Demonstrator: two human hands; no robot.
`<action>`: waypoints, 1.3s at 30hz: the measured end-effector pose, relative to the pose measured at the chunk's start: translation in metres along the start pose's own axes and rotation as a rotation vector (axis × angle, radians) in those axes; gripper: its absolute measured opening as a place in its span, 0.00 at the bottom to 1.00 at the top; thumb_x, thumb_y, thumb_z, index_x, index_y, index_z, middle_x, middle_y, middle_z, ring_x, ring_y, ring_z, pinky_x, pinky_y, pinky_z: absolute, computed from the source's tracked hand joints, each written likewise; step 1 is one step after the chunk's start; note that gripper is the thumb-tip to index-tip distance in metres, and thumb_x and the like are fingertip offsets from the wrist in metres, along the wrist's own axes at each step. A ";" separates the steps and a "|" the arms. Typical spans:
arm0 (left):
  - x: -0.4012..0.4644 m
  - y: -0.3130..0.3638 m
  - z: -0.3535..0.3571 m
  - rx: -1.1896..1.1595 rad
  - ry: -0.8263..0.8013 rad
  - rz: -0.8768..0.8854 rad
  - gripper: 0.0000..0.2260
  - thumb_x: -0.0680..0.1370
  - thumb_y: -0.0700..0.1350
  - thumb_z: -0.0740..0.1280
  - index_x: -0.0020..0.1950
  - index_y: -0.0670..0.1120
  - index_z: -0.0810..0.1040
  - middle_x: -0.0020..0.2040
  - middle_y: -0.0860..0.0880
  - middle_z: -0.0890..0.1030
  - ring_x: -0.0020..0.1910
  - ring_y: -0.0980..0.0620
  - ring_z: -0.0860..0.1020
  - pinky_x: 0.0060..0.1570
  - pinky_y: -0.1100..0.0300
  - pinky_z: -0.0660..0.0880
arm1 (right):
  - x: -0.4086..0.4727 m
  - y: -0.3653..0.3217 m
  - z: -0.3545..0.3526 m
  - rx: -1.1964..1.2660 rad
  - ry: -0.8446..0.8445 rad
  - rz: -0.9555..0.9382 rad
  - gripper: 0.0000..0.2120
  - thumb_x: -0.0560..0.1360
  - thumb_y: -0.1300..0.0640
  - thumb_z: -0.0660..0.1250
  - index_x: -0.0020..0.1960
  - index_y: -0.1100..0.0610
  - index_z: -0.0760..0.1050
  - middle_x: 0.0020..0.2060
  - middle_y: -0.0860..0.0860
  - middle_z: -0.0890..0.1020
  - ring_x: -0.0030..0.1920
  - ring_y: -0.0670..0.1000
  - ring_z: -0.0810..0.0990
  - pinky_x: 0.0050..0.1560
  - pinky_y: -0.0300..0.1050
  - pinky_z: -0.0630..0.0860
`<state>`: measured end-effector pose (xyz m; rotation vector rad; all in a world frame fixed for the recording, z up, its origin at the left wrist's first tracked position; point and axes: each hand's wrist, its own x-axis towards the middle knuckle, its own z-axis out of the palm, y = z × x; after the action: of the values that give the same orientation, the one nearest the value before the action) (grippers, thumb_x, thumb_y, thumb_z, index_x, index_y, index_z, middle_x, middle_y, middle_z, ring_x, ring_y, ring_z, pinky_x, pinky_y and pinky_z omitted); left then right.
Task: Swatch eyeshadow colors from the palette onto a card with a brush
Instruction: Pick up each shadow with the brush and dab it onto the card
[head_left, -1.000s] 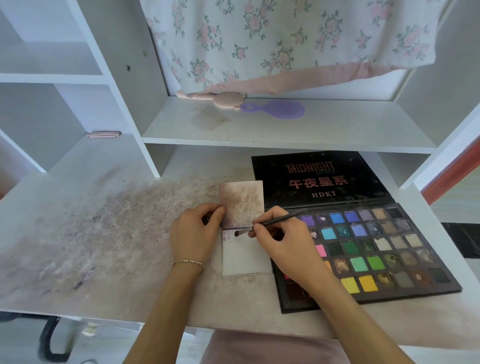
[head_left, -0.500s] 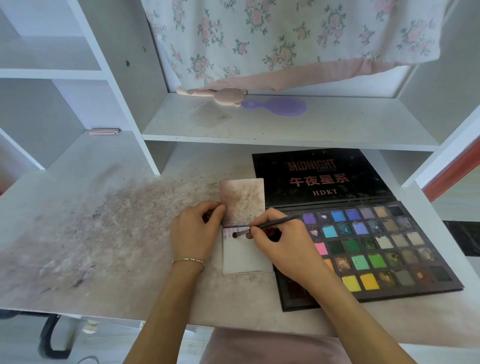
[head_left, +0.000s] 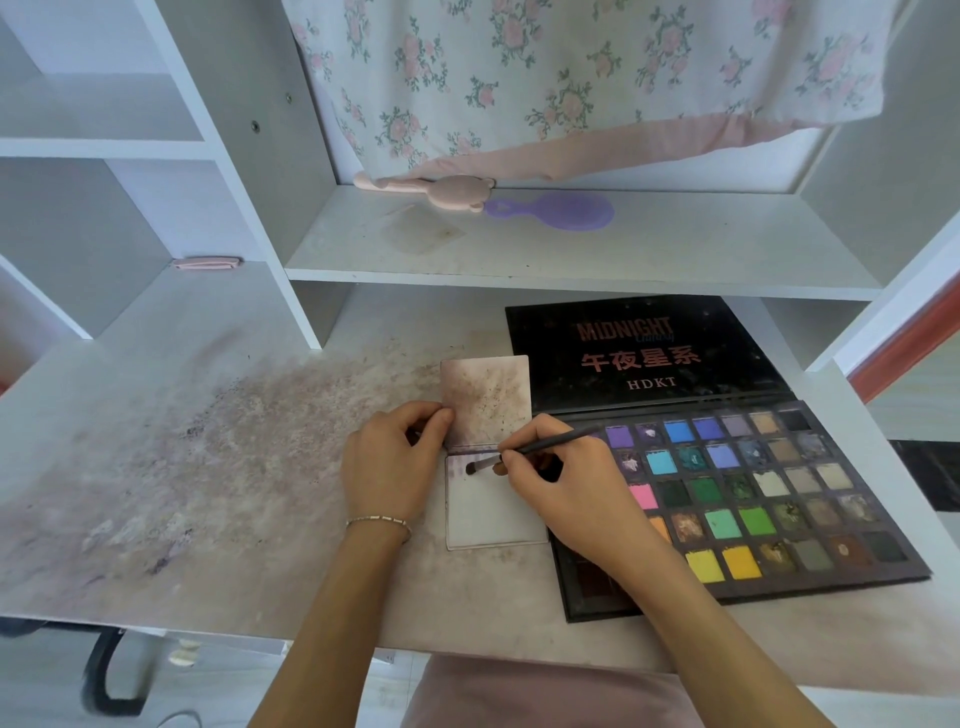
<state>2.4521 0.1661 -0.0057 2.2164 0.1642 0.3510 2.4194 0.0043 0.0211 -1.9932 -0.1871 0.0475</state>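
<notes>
A white card (head_left: 493, 512) lies on the desk, with a stained flap (head_left: 485, 400) folded up behind it. My right hand (head_left: 566, 493) pinches a thin dark brush (head_left: 540, 448); its tip touches the card's upper left part. My left hand (head_left: 392, 467) pinches the left edge of the flap at the fold. The open eyeshadow palette (head_left: 748, 488), black with many coloured pans, lies right of the card; my right wrist covers its left columns.
The palette's black lid (head_left: 639, 353) lies flat behind the pans. The desk (head_left: 208, 467) is smudged with powder to the left. On the shelf above rest a pink brush (head_left: 441, 189) and a purple hand mirror (head_left: 561, 212). A floral cloth (head_left: 571, 78) hangs behind.
The brush tip has made small strokes near the card's top edge, shifting slightly left. My left hand stays on the flap.
</notes>
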 end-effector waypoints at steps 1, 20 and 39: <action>0.000 0.000 0.000 0.002 0.000 -0.001 0.06 0.73 0.49 0.66 0.45 0.53 0.82 0.40 0.55 0.82 0.40 0.56 0.77 0.37 0.67 0.69 | 0.000 0.000 0.000 -0.001 0.005 -0.002 0.07 0.73 0.58 0.65 0.40 0.46 0.73 0.39 0.47 0.81 0.42 0.43 0.78 0.44 0.37 0.76; -0.001 0.002 -0.001 0.010 -0.002 -0.006 0.06 0.74 0.49 0.66 0.46 0.52 0.83 0.41 0.53 0.83 0.40 0.55 0.78 0.40 0.60 0.73 | 0.000 0.000 0.000 -0.013 0.007 -0.028 0.08 0.73 0.58 0.65 0.40 0.45 0.72 0.39 0.46 0.81 0.42 0.43 0.78 0.44 0.35 0.76; -0.001 0.004 -0.001 0.006 0.002 -0.015 0.06 0.73 0.49 0.66 0.45 0.52 0.83 0.40 0.55 0.82 0.39 0.57 0.77 0.37 0.68 0.68 | 0.000 0.000 0.000 -0.018 -0.001 -0.030 0.09 0.73 0.58 0.65 0.39 0.45 0.72 0.39 0.47 0.81 0.42 0.44 0.79 0.43 0.37 0.77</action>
<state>2.4510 0.1641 -0.0023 2.2200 0.1839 0.3451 2.4194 0.0047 0.0211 -2.0079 -0.2180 0.0276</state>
